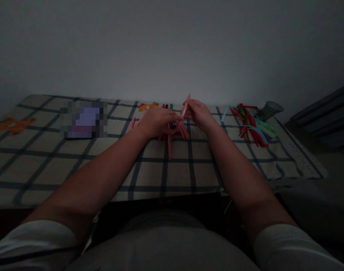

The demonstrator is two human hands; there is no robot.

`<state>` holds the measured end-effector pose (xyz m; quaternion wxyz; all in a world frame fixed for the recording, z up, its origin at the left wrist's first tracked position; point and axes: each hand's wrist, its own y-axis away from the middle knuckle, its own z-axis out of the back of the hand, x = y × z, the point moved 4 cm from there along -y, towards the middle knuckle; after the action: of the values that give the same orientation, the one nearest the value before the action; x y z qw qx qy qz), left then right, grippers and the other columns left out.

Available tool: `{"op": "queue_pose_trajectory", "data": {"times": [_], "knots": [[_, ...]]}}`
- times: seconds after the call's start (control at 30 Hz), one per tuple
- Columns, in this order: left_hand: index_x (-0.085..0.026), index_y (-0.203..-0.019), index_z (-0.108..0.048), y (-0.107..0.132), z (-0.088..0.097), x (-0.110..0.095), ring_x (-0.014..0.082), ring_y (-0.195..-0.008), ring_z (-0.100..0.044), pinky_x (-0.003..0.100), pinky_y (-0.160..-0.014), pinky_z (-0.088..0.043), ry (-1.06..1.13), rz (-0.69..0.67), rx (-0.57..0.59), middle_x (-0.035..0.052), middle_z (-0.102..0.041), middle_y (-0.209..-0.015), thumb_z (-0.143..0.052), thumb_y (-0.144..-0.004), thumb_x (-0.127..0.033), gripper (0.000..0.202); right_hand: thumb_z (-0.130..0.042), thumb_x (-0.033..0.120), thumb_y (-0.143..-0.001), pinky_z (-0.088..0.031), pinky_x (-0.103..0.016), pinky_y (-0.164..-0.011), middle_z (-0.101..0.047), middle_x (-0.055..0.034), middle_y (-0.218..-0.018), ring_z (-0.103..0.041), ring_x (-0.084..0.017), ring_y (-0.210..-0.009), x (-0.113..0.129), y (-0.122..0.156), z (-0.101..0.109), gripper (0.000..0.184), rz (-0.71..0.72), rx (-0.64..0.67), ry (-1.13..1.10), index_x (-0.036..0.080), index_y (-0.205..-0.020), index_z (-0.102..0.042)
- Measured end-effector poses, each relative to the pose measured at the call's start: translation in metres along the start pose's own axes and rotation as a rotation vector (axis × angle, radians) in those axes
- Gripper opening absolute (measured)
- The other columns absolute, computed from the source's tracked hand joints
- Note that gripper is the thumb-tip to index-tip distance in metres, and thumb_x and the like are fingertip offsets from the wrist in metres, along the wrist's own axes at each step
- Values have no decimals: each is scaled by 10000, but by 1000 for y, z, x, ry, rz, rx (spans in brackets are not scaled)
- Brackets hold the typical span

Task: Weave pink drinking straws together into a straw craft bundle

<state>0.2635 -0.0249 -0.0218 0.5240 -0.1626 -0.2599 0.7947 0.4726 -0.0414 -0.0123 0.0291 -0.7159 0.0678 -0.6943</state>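
Observation:
In the head view, my left hand (159, 122) is closed around the middle of a bundle of pink strips (169, 146), whose ends stick out below and to the sides. A small dark part shows between its fingers, too dim to make out. My right hand (199, 113) pinches a slim pink strip (186, 105) that slants upward to a pointed tip. Its lower end meets the bundle by my left fingertips; whether it is joined there is hidden. A few dark, red and green ends (166, 106) show behind my left hand.
A checked cloth (115, 173) covers the table against a plain wall. Loose red, green and blue strips (249, 126) lie at the right beside a greyish cup-like object (270, 108). A phone-like device (85, 119), partly blurred, lies left. Orange bear-shaped pieces (13, 125) are also there.

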Motion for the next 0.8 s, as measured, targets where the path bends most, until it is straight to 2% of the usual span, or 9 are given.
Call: {"op": "queue_pose_trajectory", "data": {"times": [0.2,0.37,0.53,0.73,0.8], "knots": [[-307,-1343,-925,0,1,3,248,-1104,-882,329,-883,-601,8,-35,-40,88,-935,-1215,-893,-1014,-538,404,-881,624,-1080,-576,-234,-666,-648,36,-776,-613,-121,-665,-2,0,-1,452,-32,17,-4,259,-910,-677],[-346,-1393,-919,1,-2,0,261,-1076,-879,349,-848,-568,0,-34,-10,71,-941,-1196,-860,-1043,-469,376,-886,576,-1082,-602,-233,-674,-680,27,-774,-631,-127,-686,-8,-2,-2,423,-68,12,-59,255,-890,-687],[-335,-1388,-928,0,-2,1,266,-1088,-877,354,-838,-564,-5,11,11,86,-940,-1226,-871,-1007,-434,398,-856,527,-1110,-589,-217,-666,-671,32,-767,-611,-116,-662,-4,0,0,397,-85,-11,-35,253,-881,-681],[-332,-1434,-907,1,-1,6,280,-1145,-869,360,-886,-598,1,39,11,95,-922,-1296,-919,-974,-541,505,-893,611,-1074,-576,-237,-647,-646,43,-757,-623,-124,-651,3,1,2,426,-21,1,12,270,-936,-677],[-319,-1442,-903,1,-2,6,278,-1144,-868,358,-894,-600,10,27,5,103,-917,-1301,-926,-979,-541,513,-903,583,-1065,-575,-237,-638,-663,41,-764,-632,-125,-654,1,1,2,390,-43,2,-8,271,-959,-695]]}}
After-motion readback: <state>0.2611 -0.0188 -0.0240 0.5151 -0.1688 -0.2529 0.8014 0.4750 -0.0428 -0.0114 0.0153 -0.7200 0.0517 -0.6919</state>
